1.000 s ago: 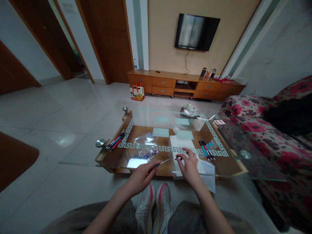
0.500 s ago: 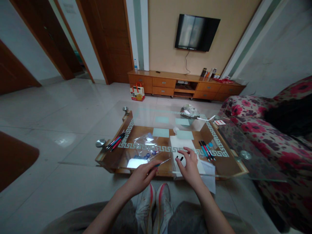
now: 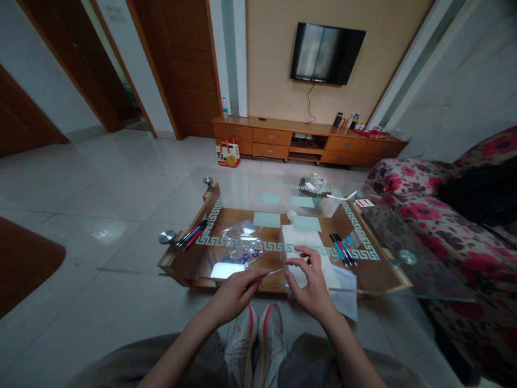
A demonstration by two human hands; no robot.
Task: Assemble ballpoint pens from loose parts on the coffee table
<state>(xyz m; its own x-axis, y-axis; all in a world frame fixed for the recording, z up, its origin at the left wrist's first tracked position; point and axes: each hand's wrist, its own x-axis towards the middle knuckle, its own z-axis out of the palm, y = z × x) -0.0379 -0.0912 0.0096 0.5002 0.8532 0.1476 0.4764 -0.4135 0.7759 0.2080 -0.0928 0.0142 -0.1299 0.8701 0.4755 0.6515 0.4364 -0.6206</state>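
Over the near edge of the glass-topped table, my left hand (image 3: 238, 291) is closed in a pinch. It grips a pen (image 3: 277, 271) whose thin pale rod points right, and my fingers cover most of its body. My right hand (image 3: 307, 280) faces the rod's tip. Its thumb and forefinger are curved and apart, and I see nothing held between them. Beneath the right hand is a white box (image 3: 301, 237), partly covered by it. White paper (image 3: 345, 293) lies beside the box.
Several pens (image 3: 191, 235) lie at the table's left, and more pens (image 3: 343, 249) lie at the right. A clear plastic bag (image 3: 242, 240) is left of the box. Farther back stands a bowl (image 3: 315, 186) with plastic in it. The glass tabletop (image 3: 133, 264) juts out leftward.
My left hand has shifted slightly right with the pen. My right hand has moved a little left, near the rod's tip. Small black pieces seen by the right hand earlier no longer show.
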